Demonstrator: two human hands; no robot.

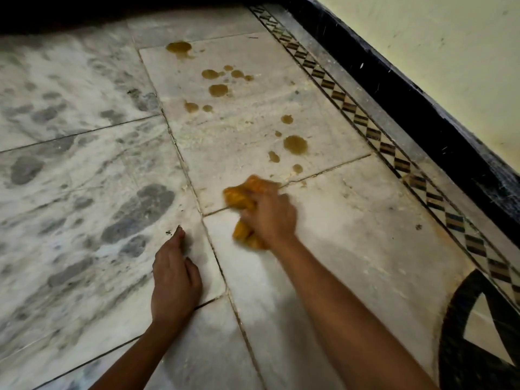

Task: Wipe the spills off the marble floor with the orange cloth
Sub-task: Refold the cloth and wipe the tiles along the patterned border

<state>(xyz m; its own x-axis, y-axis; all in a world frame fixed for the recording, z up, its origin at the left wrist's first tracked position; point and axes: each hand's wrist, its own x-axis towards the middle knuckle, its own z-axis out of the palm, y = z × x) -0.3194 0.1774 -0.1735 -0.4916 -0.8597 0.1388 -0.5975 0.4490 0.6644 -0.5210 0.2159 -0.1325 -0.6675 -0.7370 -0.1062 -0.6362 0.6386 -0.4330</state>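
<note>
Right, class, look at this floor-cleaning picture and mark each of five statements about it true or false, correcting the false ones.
1. The right hand grips the orange cloth. True.
2. The left hand holds the cloth too. False: it rests on the marble floor, apart from the cloth.
3. Every spill has been wiped away. False: brown spills lie on the tile beyond the cloth.
4. A patterned border runs along the floor beside the dark skirting. True.
5. The cloth lies spread out flat. False: it is bunched up in the hand.
</note>
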